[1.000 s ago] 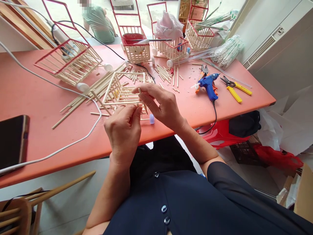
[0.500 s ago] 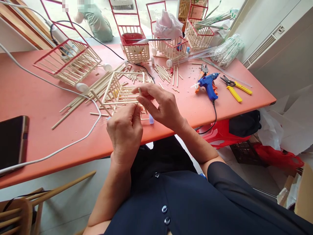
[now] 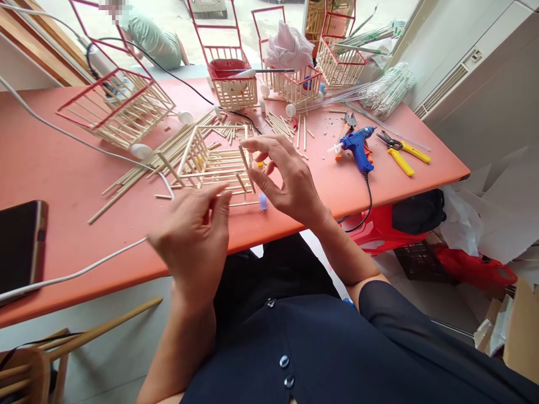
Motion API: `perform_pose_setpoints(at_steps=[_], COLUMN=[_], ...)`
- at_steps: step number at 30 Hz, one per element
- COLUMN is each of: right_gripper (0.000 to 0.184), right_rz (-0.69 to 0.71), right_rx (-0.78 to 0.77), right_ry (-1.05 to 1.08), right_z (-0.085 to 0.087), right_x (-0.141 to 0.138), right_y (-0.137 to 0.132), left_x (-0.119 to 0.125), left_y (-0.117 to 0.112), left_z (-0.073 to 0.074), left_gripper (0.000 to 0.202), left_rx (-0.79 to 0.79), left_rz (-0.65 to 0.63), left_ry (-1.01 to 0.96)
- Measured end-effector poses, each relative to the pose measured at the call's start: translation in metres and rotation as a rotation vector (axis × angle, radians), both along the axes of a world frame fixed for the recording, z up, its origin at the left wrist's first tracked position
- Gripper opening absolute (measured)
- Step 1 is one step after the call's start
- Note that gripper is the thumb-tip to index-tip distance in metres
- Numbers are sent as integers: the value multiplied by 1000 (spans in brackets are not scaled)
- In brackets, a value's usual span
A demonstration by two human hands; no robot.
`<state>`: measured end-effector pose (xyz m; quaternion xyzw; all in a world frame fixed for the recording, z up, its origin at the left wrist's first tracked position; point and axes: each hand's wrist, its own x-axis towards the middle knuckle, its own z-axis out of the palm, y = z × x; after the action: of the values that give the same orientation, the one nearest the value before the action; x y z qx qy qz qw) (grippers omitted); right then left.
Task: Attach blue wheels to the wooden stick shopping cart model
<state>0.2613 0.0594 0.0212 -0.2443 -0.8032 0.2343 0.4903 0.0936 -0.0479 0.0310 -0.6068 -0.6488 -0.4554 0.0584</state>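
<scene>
A small cage-like frame of pale wooden sticks (image 3: pixel 210 165) lies on the salmon-coloured table (image 3: pixel 63 185) in front of me. My right hand (image 3: pixel 290 182) is at the frame's right end, with thumb and fingers pinched on a short upright stick (image 3: pixel 244 160) there. My left hand (image 3: pixel 193 238) hovers just off the frame's near side over the table's front edge. Its fingers are apart and nothing is in them. Loose sticks (image 3: pixel 138 168) lie scattered to the left of the frame. A small bluish cap (image 3: pixel 263 201) stands by my right thumb.
A blue glue gun (image 3: pixel 357 147), yellow pliers (image 3: pixel 402 154) and orange cutters (image 3: pixel 347 126) lie to the right. Stick carts with red handles (image 3: pixel 115 106) stand along the back. A phone (image 3: pixel 21 244) and white cable (image 3: pixel 96 264) are at left. Another person (image 3: pixel 151 39) is beyond the table.
My left hand let go of the frame and drew back towards me and to the left, opening its fingers. My right hand stayed on the stick, shifted slightly right.
</scene>
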Motion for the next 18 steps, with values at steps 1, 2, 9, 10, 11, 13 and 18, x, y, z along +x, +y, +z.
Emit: perform_pose_setpoints(at_steps=[1,2,9,10,11,13,18], right_gripper=[26,24,24,25,26,26,33], right_rz=[-21,-40,-42,-46,-52,-64,-93], right_rx=[-19,-42,-199,-218,-232,-248,-239], right_ry=[3,7,64,61,57,47,65], right_z=[-1,-3,-19,-20,-21,-23,-27], right_x=[2,3,1,0,-1,-2,-8], right_y=[-1,-3,-14,-15,-17,-19,-18], left_x=[-4,-9,-29,-29,-29,-28,-31], left_y=[-4,-7,5,9,13,20,34], left_z=[4,8,33,35,37,40,42], left_gripper=[21,22,25,27,30,32,32], left_rx=[57,92,67,20,-32,-107,-161], left_rz=[47,84,-38,-73,-109,-164,-229], left_ry=[-3,10,123,136,147,162,230])
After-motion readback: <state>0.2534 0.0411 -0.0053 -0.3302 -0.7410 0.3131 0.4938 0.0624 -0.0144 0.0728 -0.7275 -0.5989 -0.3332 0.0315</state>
